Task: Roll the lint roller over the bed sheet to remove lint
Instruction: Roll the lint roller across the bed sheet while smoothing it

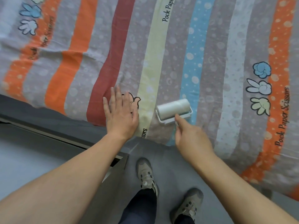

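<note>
A bed (45, 118) with a dark grey side carries a bed sheet (210, 54) striped in orange, grey, dark red, pale yellow, blue and white, printed with cartoon hands and "Pock Paper Scissors". Near the sheet's front edge a white lint roller (174, 109) sits drum-down across a grey stripe and a blue one. Just beside it, the left hand (120, 113) rests flat with straight fingers

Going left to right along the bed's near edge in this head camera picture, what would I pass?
Flat left hand on the striped fabric bed sheet → white cylindrical lint roller → right hand gripping its handle → pale green cartoon hand print.
</note>
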Tool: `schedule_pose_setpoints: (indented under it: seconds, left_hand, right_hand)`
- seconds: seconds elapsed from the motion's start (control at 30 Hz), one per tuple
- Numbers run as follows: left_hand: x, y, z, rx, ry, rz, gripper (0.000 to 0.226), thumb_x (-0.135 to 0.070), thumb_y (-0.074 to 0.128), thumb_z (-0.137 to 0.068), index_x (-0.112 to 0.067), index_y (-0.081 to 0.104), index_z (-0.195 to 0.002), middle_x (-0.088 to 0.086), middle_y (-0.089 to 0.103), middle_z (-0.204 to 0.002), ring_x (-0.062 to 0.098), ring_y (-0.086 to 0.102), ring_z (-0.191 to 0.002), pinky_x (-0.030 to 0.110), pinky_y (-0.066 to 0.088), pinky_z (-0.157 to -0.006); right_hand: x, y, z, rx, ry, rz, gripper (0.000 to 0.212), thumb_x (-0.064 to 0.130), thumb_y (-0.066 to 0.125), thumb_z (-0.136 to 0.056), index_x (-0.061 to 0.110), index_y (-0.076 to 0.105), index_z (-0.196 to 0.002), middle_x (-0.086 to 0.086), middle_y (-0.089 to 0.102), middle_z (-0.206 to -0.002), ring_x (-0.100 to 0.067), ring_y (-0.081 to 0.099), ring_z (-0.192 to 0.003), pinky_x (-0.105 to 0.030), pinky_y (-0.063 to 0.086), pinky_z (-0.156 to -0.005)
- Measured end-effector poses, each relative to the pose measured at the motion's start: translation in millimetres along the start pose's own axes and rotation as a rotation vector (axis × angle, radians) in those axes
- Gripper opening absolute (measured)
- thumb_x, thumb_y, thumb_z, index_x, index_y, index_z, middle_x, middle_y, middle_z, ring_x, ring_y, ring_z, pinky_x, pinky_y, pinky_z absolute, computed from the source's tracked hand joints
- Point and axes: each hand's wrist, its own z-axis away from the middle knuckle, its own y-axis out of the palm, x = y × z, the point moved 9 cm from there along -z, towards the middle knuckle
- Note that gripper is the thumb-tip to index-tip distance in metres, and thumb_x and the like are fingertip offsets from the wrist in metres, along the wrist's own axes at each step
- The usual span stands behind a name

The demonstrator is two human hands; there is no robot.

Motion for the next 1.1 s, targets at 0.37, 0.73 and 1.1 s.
schedule_pose_setpoints:
  seconds: [0.37,0.73,1.1]
  left_hand:
    - [23.3,-18.0,-3.9,-0.108,-0.076,0.301,0.064,-0.039,0.016,-0.098,-0.02,0.038,-0.155,0.0,0.014,-0.169,0.012,-0.002,-0.156,0.043,-0.013,-0.124]
    - [24.0,-24.7,6.3,-0.063,-0.103,0.265,0.055,-0.041,0.022,-0.101,-0.028,0.05,-0.146,0.0,0.016,-0.169,0.013,0.002,-0.155,0.043,-0.007,-0.124]
    - [-19.7,0.4,90.7,0.059,-0.202,0.453,0.047,-0.034,0.038,-0.107,-0.017,0.043,-0.15,0.004,0.02,-0.167,0.02,0.014,-0.154,0.048,0.018,-0.121]
  right_hand:
    - [32.0,-56.7,13.6,-0.037,-0.066,-0.038,0.044,0.033,0.04,-0.1,0.039,0.04,-0.144,-0.006,0.067,-0.112,-0.029,0.06,-0.099,-0.038,0.045,-0.075]
    - [59.3,-2.0,-39.9,0.031,-0.081,-0.001,0.044,0.019,0.038,-0.098,0.031,0.039,-0.14,-0.017,0.06,-0.119,-0.039,0.057,-0.104,-0.04,0.042,-0.075]
    - [-53.5,22.6,84.1,0.008,-0.18,0.268,0.05,0.033,0.035,-0.101,0.039,0.025,-0.15,-0.008,0.057,-0.102,-0.035,0.063,-0.086,-0.036,0.036,-0.061]
